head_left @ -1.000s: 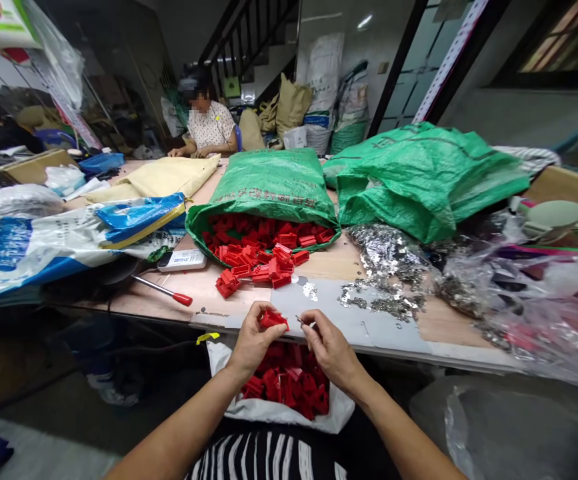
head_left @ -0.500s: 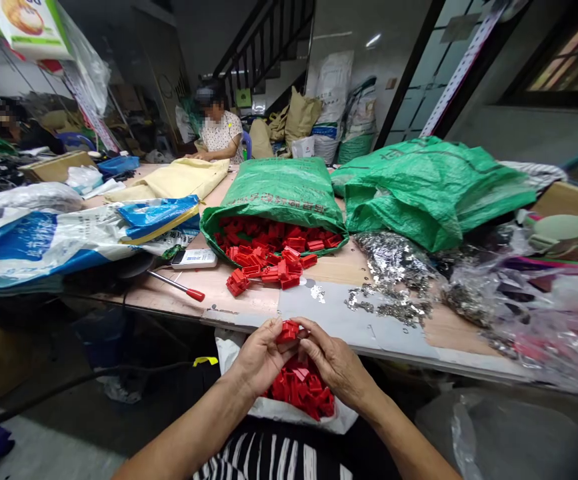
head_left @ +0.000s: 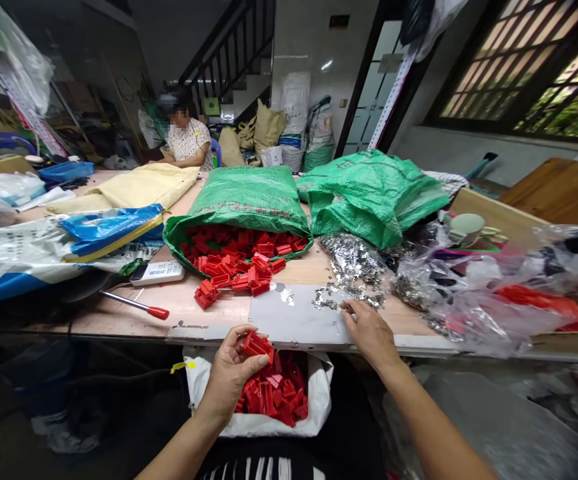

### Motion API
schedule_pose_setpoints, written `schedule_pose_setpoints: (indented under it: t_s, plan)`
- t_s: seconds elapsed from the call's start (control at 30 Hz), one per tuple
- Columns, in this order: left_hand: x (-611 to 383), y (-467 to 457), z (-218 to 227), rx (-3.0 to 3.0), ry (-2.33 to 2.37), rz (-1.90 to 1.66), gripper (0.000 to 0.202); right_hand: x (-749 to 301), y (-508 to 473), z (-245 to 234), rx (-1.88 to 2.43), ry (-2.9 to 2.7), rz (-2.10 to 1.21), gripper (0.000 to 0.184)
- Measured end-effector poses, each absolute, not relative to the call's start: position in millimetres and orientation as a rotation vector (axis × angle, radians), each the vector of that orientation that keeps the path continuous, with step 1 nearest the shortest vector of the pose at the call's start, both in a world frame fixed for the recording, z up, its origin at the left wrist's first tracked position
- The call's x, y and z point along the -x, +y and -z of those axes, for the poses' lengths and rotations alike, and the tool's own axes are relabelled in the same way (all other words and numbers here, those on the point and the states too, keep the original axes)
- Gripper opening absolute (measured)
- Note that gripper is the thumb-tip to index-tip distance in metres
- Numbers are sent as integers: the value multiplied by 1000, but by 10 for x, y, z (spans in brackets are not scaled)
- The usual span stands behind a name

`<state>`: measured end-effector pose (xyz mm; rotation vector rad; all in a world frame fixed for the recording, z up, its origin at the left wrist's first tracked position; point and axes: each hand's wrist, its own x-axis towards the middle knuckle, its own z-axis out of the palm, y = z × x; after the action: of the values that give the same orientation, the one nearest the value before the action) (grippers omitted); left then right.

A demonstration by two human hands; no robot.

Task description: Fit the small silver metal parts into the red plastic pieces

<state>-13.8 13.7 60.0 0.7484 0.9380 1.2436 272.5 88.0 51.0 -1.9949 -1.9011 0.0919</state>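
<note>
My left hand (head_left: 233, 370) is closed around a red plastic part (head_left: 258, 347), a small hollow block, held over the near table edge. Below it, a white sack (head_left: 313, 407) at my lap holds many like red parts (head_left: 281, 393). My right hand (head_left: 370, 330) rests at the table's front, thumb and forefinger pinched together at the edge of the scattered silver metal pieces (head_left: 326, 297). Whether a piece is between its fingertips is too small to tell. More red parts (head_left: 233, 270) spill from the mouth of a green woven sack (head_left: 253, 193).
A second green sack (head_left: 369, 193) and a clear bag of metal pieces (head_left: 353, 260) lie to the right, beside crumpled plastic bags (head_left: 489, 313). At left are a red-tipped lever (head_left: 156, 312), a white device (head_left: 159, 272) and a blue-white sack (head_left: 33, 247). Another person (head_left: 189, 140) sits across the table.
My hands have parted. The right one moved from the red part up and right to the metal pieces; the left keeps a red part. The view has turned right.
</note>
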Motion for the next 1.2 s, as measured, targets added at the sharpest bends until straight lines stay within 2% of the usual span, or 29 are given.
schedule_pose_setpoints:
  t_s: [0.27, 0.57, 0.73, 0.87, 0.97, 1.07, 1.2]
  plan:
    - [140, 82, -563, -1163, 1055, -1194, 36, -2688, 1119, -524, 2058, -1944, -95, 9]
    - [159, 84, -484, -1174, 1065, -1195, 37, -2749, 1152, -477, 1962, -1888, -200, 8]
    - [159, 90, -456, -1189, 1056, -1180, 38, -2790, 1144, -474, 1861, -1864, -221, 14]
    - [179, 67, -478, -1159, 1070, -1181, 37, -2781, 1041, -466, 1750, -1959, -248, 11]
    - [177, 52, -498, -1134, 1078, -1185, 37, -2791, 940, -466, 1676, -2033, -287, 15]
    - [146, 42, -511, -1099, 1076, -1210, 36, -2837, 886, -491, 1689, -2020, -282, 22]
    - [102, 32, -506, -1073, 1073, -1247, 37, -2868, 879, -545, 1740, -1997, -266, 19]
